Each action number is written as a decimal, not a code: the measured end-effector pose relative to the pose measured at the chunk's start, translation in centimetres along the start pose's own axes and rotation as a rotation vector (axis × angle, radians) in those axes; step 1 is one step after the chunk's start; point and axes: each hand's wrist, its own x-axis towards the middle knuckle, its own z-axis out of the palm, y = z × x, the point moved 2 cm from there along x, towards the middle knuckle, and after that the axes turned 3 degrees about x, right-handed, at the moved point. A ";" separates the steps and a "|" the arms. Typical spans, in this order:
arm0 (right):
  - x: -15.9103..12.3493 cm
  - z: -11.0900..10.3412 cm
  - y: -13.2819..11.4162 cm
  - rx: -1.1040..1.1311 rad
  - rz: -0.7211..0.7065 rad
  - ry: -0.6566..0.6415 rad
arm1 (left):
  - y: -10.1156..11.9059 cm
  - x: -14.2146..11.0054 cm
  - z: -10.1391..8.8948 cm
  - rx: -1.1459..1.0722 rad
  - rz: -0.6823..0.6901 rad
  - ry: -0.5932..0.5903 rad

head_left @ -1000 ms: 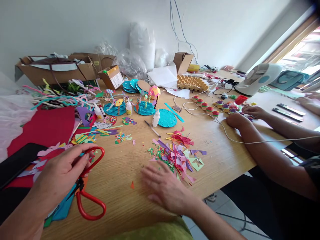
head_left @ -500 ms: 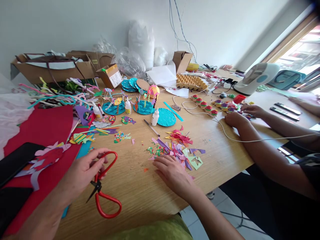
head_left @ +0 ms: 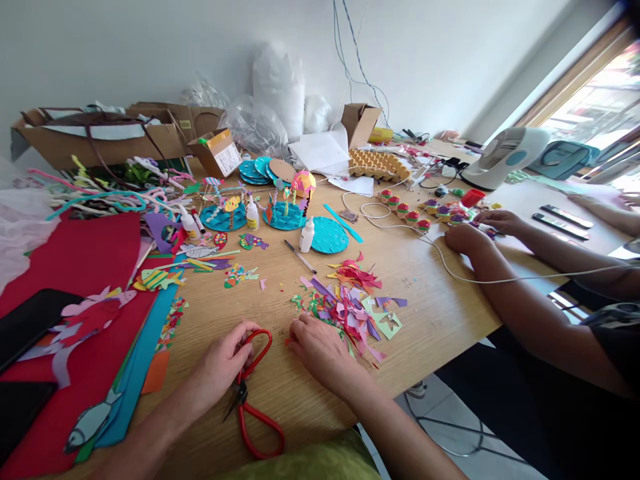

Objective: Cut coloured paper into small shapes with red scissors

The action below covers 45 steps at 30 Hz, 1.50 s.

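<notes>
My left hand (head_left: 231, 357) is closed around one loop of the red-handled scissors (head_left: 267, 427), over the front of the table. Their dark blades (head_left: 236, 402) point down toward me, to the left. My right hand (head_left: 320, 350) rests on the tabletop with its fingers bent and close together. A small orange paper scrap (head_left: 288, 341) shows at its fingertips, partly covered by them. Just beyond and to the right of that hand lies a loose heap of coloured paper scraps (head_left: 350, 303), with a light green cut-out piece (head_left: 387, 323) at its edge.
At left are red sheets (head_left: 95, 253), blue sheets (head_left: 135, 373) and a paper fish (head_left: 93, 420). Glue bottles (head_left: 307, 235), a pen (head_left: 300, 257) and a blue disc (head_left: 329, 235) stand or lie farther back. Another person's arms (head_left: 500, 287) work at right, near a white cable (head_left: 450, 270).
My left hand has moved right with the scissors, toward my right hand. My right hand has shifted slightly left, onto the orange scrap, and its fingers are more bent.
</notes>
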 end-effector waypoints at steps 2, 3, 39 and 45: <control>0.1 0.2 0.1 0.000 0.041 -0.004 | 0.3 0.2 0.2 0.153 0.051 0.041; 0.1 0.2 0.2 0.004 0.056 -0.007 | 0.4 0.3 0.3 0.218 0.062 0.042; -2.1 1.3 -4.8 -0.002 -0.503 0.036 | 3.3 2.5 -3.5 -0.339 0.092 0.099; -2.0 1.9 -5.7 -0.159 -0.492 -0.016 | 3.5 2.6 -4.3 -0.479 0.064 0.151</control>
